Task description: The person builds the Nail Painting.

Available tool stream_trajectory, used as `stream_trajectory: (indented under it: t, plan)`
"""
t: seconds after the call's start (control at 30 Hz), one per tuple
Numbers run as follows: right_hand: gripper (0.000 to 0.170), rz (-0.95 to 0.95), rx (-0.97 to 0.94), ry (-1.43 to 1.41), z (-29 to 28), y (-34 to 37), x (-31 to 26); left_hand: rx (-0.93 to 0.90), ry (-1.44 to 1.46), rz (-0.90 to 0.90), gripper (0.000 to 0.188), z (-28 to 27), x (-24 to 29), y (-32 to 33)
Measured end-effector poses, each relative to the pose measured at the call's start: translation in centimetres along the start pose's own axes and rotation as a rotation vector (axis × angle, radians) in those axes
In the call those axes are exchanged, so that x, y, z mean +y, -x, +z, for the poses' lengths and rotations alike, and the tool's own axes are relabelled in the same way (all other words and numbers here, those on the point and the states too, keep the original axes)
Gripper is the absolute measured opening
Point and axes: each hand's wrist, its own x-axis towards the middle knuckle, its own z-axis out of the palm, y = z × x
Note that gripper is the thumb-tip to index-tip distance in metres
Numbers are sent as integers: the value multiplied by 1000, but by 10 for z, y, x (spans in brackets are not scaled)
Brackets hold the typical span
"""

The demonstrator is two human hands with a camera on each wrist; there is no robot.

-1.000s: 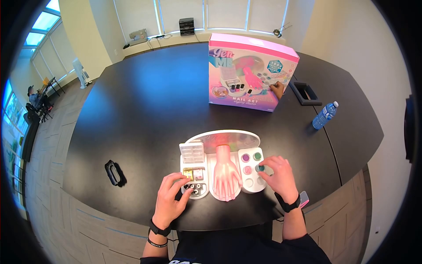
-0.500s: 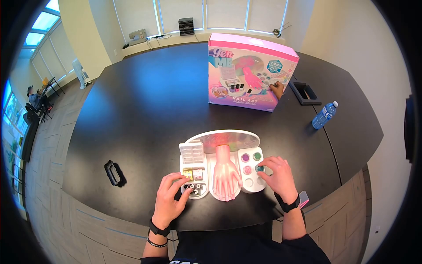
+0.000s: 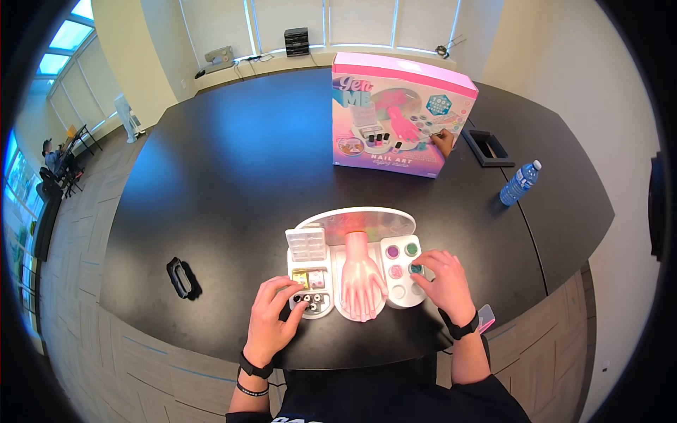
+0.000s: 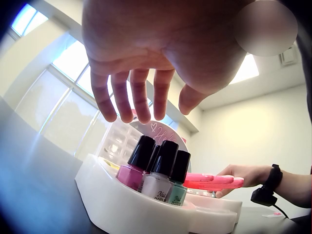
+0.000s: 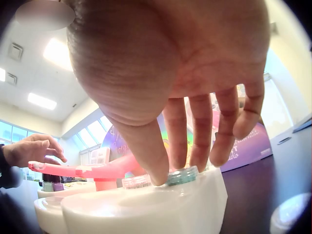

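Observation:
A white nail art station stands before me with a pink model hand in its middle. On its right side, my right hand pinches a small jar of teal glitter between thumb and fingers, the jar low at its round slot. Purple, green and pink glitter jars sit around it. My left hand, fingers loosely bent and holding nothing, hovers over the left section, above several black-capped nail polish bottles.
Behind the station stands a large pink and purple box. A water bottle and a black tray are to the right on the dark table. At the left lies a black strap-like item. Far left, a person sits.
The head view has shifted very slightly. Both hands keep their places, the right one still at the teal glitter jar.

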Motion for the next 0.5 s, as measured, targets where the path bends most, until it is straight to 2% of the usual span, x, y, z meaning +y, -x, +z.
stream_trajectory:
  t: [0.23,0.43,0.5]
  plan:
    - [24,-9,46,-65,-5,5,10,19,-34,35,31,0,-1,-1]
    - [27,54,42,-42,-18,16,25,15,-23,36,32,1,-2,-1]
    - [28,110,-13,-20,-24,20,26,13,-23,39,32,2,-1,-2]
